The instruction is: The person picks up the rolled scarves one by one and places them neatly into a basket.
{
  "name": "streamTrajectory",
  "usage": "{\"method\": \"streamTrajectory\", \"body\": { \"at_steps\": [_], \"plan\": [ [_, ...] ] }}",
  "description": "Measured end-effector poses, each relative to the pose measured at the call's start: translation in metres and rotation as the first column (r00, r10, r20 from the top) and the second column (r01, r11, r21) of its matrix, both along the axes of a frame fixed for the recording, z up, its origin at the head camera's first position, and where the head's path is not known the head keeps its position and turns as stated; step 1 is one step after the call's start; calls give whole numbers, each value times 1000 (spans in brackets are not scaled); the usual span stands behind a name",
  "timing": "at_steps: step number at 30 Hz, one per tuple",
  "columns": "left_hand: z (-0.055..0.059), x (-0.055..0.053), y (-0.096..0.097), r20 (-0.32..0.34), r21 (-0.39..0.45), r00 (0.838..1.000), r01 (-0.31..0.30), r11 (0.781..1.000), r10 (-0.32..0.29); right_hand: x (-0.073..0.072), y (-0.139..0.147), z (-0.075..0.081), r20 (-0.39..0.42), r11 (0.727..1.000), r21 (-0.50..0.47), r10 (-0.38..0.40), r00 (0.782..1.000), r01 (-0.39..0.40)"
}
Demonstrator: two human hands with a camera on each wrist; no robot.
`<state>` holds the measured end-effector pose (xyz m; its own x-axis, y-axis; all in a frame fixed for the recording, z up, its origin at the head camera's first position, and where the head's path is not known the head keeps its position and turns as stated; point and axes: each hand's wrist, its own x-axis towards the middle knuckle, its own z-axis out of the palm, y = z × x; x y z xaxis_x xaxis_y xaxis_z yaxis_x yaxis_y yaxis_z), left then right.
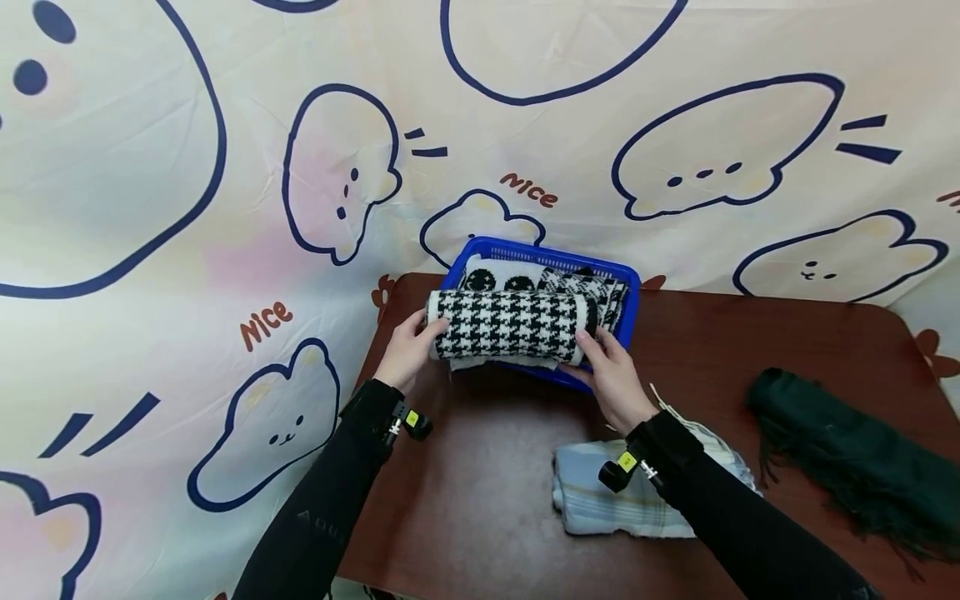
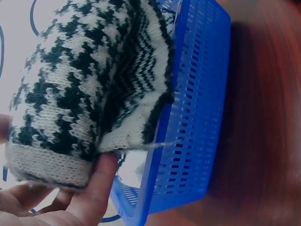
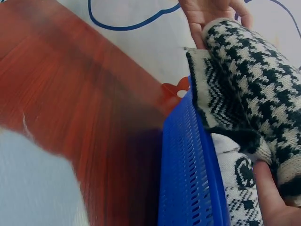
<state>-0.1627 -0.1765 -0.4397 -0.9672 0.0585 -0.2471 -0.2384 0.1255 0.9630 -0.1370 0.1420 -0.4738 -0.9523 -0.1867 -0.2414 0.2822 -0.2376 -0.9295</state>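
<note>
A rolled black-and-white houndstooth knit scarf (image 1: pixel 510 325) lies across the top of a blue plastic basket (image 1: pixel 632 308). My left hand (image 1: pixel 405 350) grips its left end, with the thumb on the near side. At the opposite end my right hand (image 1: pixel 613 379) holds the roll between thumb and fingers. A loose flap of the scarf (image 2: pixel 146 70), zigzag on its inner face, hangs out from under the roll over the basket's rim. Beneath it, other black-and-white knits (image 3: pixel 235 174) fill the basket, partly hidden by the roll.
A folded light-blue plaid scarf (image 1: pixel 622 492) lies on the brown table (image 1: pixel 457 483) under my right forearm. Farther right is a dark green fringed scarf (image 1: pixel 855 450). A cartoon-printed cloth (image 1: pixel 225 208) hangs right behind the basket.
</note>
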Motion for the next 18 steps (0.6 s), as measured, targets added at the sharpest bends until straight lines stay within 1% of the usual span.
{"method": "streamTrajectory", "body": {
  "at_steps": [4, 8, 13, 15, 17, 18],
  "plan": [
    [4, -10, 0, 30, -84, 999, 31, 996, -29, -4, 4, -2, 34, 998, 27, 57, 998, -58],
    [8, -21, 4, 73, -170, 996, 52, 984, -40, -8, 10, 1, 64, 992, 66, 105, 992, -109],
    [8, -35, 12, 111, -209, 994, 45, 977, -22, -15, 14, 3, 82, 988, 69, 131, 988, -137],
    [6, -40, 13, 118, -256, 993, 58, 965, -28, -18, 16, 1, 99, 986, 80, 141, 985, -149],
    [5, -44, 13, 129, -321, 990, 88, 943, -49, -21, 18, 0, 118, 982, 93, 154, 981, -165],
    [5, -46, 13, 133, -355, 989, 106, 929, -62, -22, 19, 0, 130, 980, 102, 160, 979, -174]
  ]
}}
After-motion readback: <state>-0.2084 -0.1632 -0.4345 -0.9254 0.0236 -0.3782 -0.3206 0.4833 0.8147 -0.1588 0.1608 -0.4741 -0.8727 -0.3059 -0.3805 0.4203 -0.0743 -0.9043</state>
